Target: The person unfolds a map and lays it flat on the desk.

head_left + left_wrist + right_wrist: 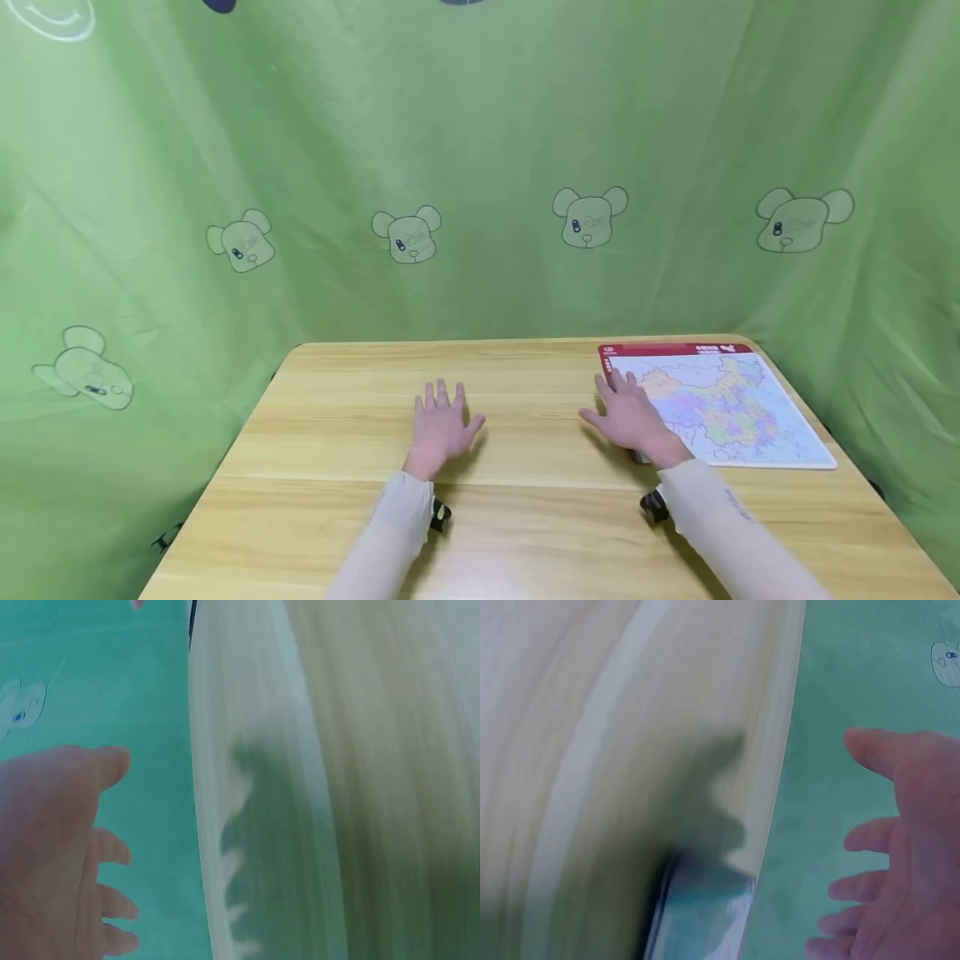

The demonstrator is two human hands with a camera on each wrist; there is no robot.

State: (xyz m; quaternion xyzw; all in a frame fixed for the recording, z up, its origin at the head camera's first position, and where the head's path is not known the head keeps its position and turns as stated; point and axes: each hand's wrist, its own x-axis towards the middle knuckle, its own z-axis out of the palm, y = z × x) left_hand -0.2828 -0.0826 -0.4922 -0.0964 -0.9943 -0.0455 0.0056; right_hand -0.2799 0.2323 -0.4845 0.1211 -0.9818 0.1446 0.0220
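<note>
You hold your left hand [441,429] above the wooden table [525,542], fingers extended and spread, thumb pointing out toward your other hand, with nothing in its grasp. Your right hand [636,418] mirrors it well apart on the other side, its fingers likewise stretched and fanned, grasping nothing. The map board [735,412], white with a red top band and a multicoloured map, lies flat just beside and partly beneath your right hand, reaching out to that hand's right; your fingers cover part of its left edge. In the wrist views, shadows fall on the wood apart from both hands. A black device [655,506] sits at your right wrist, below the hand. Beyond both hands hangs a green curtain [487,125] printed with bear heads [589,218].
</note>
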